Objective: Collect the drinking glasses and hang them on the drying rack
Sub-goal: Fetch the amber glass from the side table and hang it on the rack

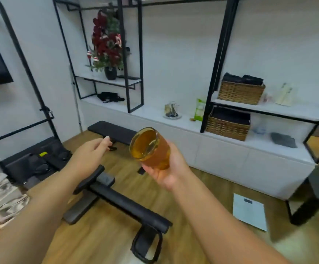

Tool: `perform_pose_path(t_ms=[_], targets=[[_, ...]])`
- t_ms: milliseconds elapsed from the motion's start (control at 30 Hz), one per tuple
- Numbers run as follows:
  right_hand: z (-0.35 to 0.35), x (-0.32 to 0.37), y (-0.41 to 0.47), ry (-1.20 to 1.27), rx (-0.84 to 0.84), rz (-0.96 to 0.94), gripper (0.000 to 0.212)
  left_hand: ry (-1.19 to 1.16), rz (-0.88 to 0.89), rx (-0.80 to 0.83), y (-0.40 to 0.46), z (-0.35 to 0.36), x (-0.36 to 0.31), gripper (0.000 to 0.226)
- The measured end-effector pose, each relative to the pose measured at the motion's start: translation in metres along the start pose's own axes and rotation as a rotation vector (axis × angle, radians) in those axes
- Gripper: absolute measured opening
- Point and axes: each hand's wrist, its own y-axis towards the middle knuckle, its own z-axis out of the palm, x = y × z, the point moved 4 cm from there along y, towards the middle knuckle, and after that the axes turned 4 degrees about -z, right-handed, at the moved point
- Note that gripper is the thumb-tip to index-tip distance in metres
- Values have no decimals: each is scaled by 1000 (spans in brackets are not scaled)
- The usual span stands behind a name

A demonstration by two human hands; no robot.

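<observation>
Amber glass [149,148] tilted, mouth toward camera; drying rack [172,109] far on white counter.

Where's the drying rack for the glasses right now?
In the head view, the drying rack stands on the white counter ahead, right of the black frame shelf and left of the green packet.

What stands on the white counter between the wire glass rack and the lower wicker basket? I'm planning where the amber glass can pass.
In the head view, a green-and-white packet stands between the wire drying rack and the lower wicker basket.
</observation>
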Motion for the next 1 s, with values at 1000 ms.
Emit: perform_pose_path(t_ms=[1000], targets=[[-218,515,460,34,-134,-138,40,145,169,2,550,440,-321,39]])
